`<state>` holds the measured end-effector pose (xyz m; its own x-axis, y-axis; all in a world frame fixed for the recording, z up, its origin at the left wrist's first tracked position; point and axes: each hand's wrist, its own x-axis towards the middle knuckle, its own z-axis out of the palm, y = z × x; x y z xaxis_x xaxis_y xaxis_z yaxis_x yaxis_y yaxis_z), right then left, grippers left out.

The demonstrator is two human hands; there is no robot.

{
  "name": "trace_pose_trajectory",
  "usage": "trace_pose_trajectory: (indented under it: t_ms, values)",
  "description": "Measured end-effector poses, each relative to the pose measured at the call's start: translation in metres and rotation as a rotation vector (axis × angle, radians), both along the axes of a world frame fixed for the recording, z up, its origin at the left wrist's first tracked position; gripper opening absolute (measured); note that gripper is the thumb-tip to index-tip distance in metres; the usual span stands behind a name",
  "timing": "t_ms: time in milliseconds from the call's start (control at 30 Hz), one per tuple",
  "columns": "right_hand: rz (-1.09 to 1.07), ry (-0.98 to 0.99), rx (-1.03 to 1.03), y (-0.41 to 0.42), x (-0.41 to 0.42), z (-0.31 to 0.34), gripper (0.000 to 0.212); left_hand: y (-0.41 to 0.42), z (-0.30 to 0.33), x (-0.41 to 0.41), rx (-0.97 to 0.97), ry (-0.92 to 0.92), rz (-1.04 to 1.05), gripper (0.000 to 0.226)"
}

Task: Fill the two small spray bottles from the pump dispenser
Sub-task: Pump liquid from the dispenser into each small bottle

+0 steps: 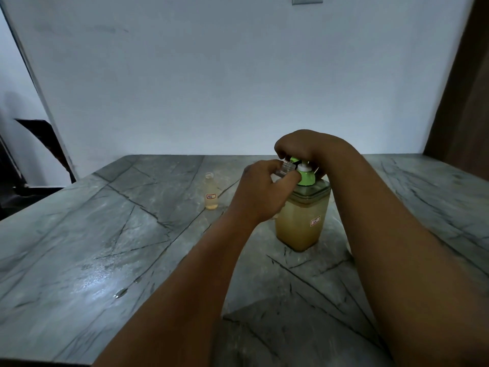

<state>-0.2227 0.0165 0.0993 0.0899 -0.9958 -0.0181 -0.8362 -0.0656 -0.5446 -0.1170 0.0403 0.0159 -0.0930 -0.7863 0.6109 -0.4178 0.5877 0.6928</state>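
Grey veined stone forms the bench (105, 247), on which the square pump dispenser (301, 221) of yellowish liquid stands upright, labelled on its front. Right hand (299, 147) is curled down over the green pump head (304, 176), while left hand (262, 192) pinches a clear small bottle (284, 169), tilted, its open neck at the nozzle. A second small bottle (211, 193), uncapped, labelled and holding some pale liquid, stands upright well left of the dispenser.
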Motion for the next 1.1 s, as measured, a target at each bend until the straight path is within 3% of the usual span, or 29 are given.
trace_pose_trajectory:
  t_ms: [167,333,567,867,1100]
  values:
    - [-0.022,-0.04,0.013,0.0008,-0.0015,-0.0024,0.004,-0.0003,0.0001,0.0004,0.001,0.002,-0.008,0.035]
    - [-0.006,-0.208,0.013,0.001,-0.0052,0.0023,0.022,0.0001,-0.0006,-0.0001,-0.017,-0.006,-0.014,0.038]
    - [-0.034,-0.146,0.057,-0.0018,-0.0037,0.0004,0.031,-0.0002,-0.0004,0.0003,-0.009,-0.003,-0.012,0.039]
    - [-0.008,-0.049,0.037,-0.0006,-0.0001,-0.0041,0.01,-0.0049,-0.004,0.0012,-0.049,-0.001,-0.017,0.041]
    - [-0.034,-0.244,0.035,-0.0013,-0.0055,0.0023,0.028,-0.0013,-0.0018,0.0002,-0.011,-0.024,-0.025,0.035]
